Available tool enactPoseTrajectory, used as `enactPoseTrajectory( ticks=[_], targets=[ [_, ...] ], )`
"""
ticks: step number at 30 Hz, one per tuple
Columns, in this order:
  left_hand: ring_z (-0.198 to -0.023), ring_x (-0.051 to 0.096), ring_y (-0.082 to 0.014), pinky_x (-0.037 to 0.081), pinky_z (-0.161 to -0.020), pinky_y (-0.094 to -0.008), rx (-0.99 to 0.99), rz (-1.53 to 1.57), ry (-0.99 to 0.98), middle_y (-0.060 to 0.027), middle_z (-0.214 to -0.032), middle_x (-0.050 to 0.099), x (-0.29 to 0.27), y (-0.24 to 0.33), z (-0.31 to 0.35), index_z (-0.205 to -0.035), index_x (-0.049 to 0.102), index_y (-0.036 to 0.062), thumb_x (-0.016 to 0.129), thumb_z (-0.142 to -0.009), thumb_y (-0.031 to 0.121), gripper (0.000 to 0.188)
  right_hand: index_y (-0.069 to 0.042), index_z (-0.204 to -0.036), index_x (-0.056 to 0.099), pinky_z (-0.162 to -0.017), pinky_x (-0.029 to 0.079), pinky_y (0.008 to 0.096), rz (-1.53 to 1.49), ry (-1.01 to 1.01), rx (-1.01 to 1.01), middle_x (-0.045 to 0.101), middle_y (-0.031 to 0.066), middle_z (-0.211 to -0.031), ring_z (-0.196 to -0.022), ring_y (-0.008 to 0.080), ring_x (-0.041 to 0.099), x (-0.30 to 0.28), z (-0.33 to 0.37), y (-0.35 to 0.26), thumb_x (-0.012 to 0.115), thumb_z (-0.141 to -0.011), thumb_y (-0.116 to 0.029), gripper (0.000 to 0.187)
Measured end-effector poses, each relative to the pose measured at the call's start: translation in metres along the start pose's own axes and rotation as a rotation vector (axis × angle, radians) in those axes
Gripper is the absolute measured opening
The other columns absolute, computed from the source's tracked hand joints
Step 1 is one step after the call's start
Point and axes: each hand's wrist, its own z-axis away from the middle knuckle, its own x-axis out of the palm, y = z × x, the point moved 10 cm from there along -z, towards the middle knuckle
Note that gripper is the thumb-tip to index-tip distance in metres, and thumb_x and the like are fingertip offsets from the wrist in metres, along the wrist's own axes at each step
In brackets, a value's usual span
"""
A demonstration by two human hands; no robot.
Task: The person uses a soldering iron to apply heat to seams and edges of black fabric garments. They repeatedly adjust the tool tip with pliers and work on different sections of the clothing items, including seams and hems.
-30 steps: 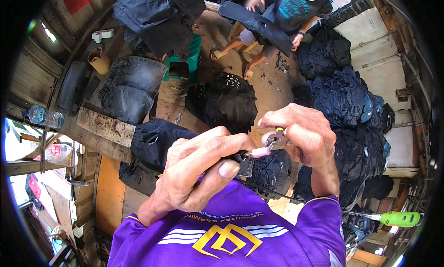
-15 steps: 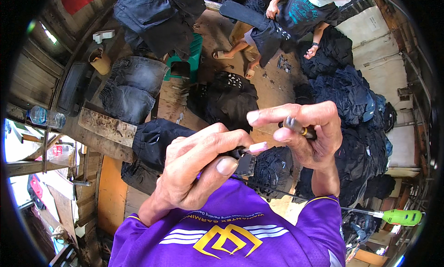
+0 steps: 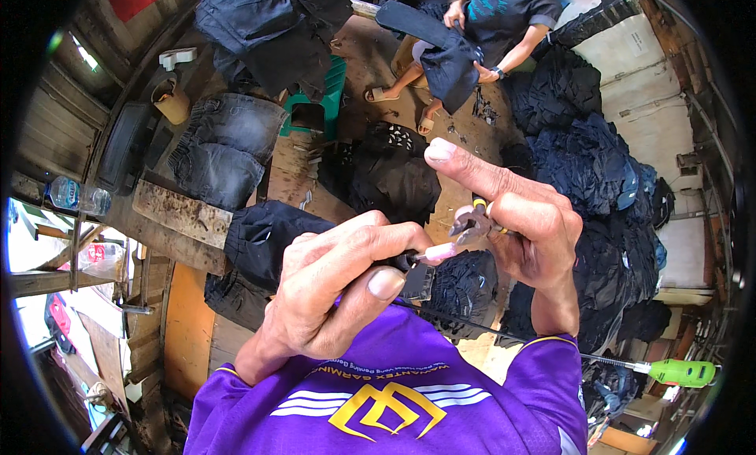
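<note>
Pink cylindrical bit [image 3: 440,252], on the end of a black handpiece [image 3: 402,261], just beyond the left index fingertip and pointing toward the other hand. Left hand [image 3: 339,286] closed, thumb and fingers clamped on the handpiece. Right hand [image 3: 535,230] wrapped around small metal pliers [image 3: 473,226] with black-and-yellow handles, index finger stretched out apart from the curled ones. Head of the pliers right at the bit's free end; touching or just beside it, impossible to tell. Below the fingers, purple shirt [image 3: 465,408] with white stripes and a yellow emblem. Well to their right, bright green tool body [image 3: 682,373] on a thin shaft [image 3: 504,336] reaching back toward the left hand. Beyond the fingertips, dark clothes heap [image 3: 394,175]; to their right, tall navy and black garment pile [image 3: 583,167]; to their left, faded denim [image 3: 223,144]. Farther past them, green stool [image 3: 332,89] and co-worker [image 3: 508,18] gripping dark cloth [image 3: 450,77].
</note>
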Motion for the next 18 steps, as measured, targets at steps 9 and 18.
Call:
enactPoseTrajectory(
  ticks=[9, 18],
  targets=[
    [-0.066, 0.060, -0.0219, 0.048, -0.057, -0.0342, -0.007, 0.018, -0.002, -0.0165, -0.100, 0.073, -0.001, -0.001, 0.001, -0.123, 0.067, -0.0109, 0.063, -0.100, 0.003, 0.027, 0.002, -0.090, 0.052, -0.070, 0.065, 0.0411, 0.121, -0.069, -0.026, 0.078, 0.0276, -0.102, -0.090, 0.0408, 0.081, 0.005, -0.001, -0.003, 0.081, -0.092, -0.008, 0.031],
    [-0.061, 0.061, -0.0255, 0.048, -0.054, -0.0366, -0.020, -0.031, -0.065, -0.0146, -0.089, 0.067, 0.000, -0.003, 0.000, -0.123, 0.067, -0.0087, 0.066, -0.096, 0.005, 0.030, -0.002, -0.098, 0.054, -0.057, 0.059, 0.0347, 0.173, -0.019, -0.139, 0.072, 0.0189, -0.091, -0.069, 0.0270, 0.072, 0.005, 0.013, -0.007, 0.080, -0.076, -0.003, 0.034]
  ],
)
